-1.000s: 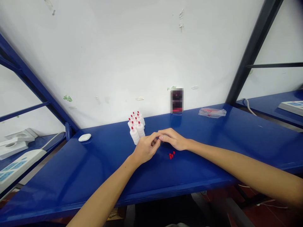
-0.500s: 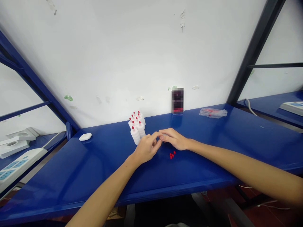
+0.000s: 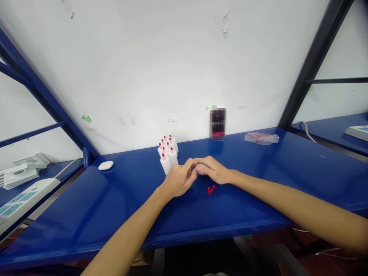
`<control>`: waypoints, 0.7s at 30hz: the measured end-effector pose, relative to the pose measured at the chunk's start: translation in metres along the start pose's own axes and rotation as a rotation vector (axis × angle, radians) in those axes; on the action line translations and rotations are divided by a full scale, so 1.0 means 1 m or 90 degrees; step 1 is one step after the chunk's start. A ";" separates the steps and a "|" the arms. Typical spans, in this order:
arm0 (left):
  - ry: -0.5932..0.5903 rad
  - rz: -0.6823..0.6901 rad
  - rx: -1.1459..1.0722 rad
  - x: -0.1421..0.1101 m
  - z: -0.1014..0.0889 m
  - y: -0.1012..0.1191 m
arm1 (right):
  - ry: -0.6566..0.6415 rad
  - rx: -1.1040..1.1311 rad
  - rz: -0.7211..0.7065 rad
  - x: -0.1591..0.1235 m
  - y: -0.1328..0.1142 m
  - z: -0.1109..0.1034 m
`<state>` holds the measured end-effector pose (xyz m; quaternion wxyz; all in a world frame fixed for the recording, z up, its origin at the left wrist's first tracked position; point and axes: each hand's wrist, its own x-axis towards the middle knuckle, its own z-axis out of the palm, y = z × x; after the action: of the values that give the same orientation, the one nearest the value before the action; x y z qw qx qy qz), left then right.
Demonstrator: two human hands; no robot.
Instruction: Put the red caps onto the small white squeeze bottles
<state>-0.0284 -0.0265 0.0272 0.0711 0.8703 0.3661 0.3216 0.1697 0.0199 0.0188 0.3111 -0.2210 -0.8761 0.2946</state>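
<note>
White wall backs the blue table (image 3: 258,199) I work at. Near its far edge stands a cluster of white bottles (image 3: 168,153) with red tips. My left hand (image 3: 178,179) and right hand (image 3: 213,170) meet mid-table, fingers closed, pinching a tiny red cap (image 3: 196,166) between them. Loose red caps (image 3: 211,189) lie just beside my right wrist. One slip could flick the cap off the near edge, I judge.

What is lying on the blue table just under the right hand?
Three loose red caps lie on the blue table near the right hand. Whatever the fingers pinch is mostly covered.
</note>
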 end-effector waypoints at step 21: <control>0.103 -0.121 0.245 -0.035 -0.041 0.056 | 0.117 -0.130 0.121 0.005 0.013 -0.002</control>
<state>-0.0388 -0.0956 0.0615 -0.0958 0.8009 0.5052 0.3069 0.1705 0.0326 0.0135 0.3366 -0.3597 -0.8444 0.2105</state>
